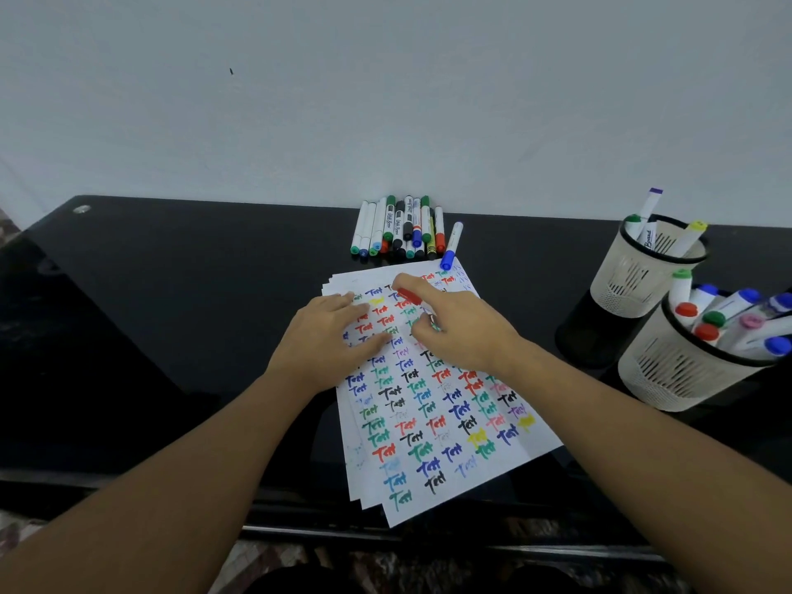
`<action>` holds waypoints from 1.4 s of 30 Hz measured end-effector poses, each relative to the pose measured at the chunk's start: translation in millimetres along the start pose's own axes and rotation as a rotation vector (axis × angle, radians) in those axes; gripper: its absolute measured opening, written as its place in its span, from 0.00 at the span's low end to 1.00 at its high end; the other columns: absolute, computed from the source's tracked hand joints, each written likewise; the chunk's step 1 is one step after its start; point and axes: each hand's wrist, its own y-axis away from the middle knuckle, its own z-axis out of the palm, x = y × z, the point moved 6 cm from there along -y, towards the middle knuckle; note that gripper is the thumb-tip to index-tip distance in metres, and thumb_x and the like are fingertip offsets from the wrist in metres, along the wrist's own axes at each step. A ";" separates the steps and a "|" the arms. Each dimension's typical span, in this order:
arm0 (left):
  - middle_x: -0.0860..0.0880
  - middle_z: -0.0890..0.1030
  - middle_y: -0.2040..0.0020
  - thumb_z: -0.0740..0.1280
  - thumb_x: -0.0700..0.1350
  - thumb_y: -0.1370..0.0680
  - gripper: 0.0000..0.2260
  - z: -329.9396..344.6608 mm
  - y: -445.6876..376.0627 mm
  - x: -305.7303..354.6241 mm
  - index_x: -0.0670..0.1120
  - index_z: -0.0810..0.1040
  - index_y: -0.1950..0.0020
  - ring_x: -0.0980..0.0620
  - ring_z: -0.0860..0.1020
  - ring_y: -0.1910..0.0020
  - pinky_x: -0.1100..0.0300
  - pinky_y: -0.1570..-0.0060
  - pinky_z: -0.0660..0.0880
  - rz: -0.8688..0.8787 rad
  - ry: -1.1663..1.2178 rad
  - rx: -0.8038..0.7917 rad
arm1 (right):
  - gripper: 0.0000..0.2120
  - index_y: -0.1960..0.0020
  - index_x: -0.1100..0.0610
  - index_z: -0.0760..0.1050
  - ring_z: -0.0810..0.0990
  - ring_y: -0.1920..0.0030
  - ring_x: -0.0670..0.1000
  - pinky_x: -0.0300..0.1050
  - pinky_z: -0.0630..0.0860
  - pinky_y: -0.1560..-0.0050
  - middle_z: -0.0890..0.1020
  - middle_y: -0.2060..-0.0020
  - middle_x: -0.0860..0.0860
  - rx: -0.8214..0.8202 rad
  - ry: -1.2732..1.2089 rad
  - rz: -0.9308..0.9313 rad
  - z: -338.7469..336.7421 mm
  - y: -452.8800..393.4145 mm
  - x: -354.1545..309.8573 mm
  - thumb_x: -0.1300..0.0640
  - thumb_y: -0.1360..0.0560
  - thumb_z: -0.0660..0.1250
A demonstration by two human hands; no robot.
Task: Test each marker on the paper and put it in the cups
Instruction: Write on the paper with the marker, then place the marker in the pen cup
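- My right hand grips a red-capped marker, fingers curled round it, the cap end poking out past my fingertips over the paper.
- My left hand lies just beside it, fingers straight, pressing flat on the stack of white paper sheets covered in coloured "Test" words.
- Beyond my fingertips, a bundle of untested markers lies against the wall, a blue-capped marker just beside it.
- Well to the right of my right hand stand two white mesh cups: the nearer cup crowded with markers, the farther cup holding a few.
- Everything rests on the glossy black table.
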 end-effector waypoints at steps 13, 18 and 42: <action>0.50 0.68 0.22 0.61 0.72 0.23 0.35 -4.1 2.3 6.1 0.54 0.68 0.22 0.50 0.65 0.24 0.50 0.24 0.60 0.054 -0.012 -0.037 | 0.20 0.27 0.39 0.70 0.82 0.42 0.62 0.60 0.81 0.43 0.80 0.38 0.47 0.024 -0.489 0.209 -15.6 19.9 18.5 0.57 0.15 0.57; 0.50 0.60 0.18 0.57 0.69 0.20 0.31 -6.4 0.0 22.7 0.59 0.60 0.19 0.49 0.57 0.20 0.48 0.21 0.54 0.136 -0.137 -0.093 | 0.16 0.38 0.43 0.67 0.86 0.51 0.53 0.55 0.86 0.51 0.82 0.49 0.49 0.135 -0.433 0.209 -34.8 27.3 32.2 0.57 0.18 0.69; 0.55 0.46 0.17 0.50 0.79 0.27 0.38 20.3 20.8 43.0 0.66 0.52 0.19 0.53 0.43 0.18 0.49 0.21 0.40 0.074 -0.106 -0.298 | 0.11 0.42 0.52 0.74 0.80 0.57 0.50 0.49 0.75 0.53 0.79 0.61 0.41 0.690 -0.030 0.371 -199.3 96.5 65.6 0.45 0.16 0.62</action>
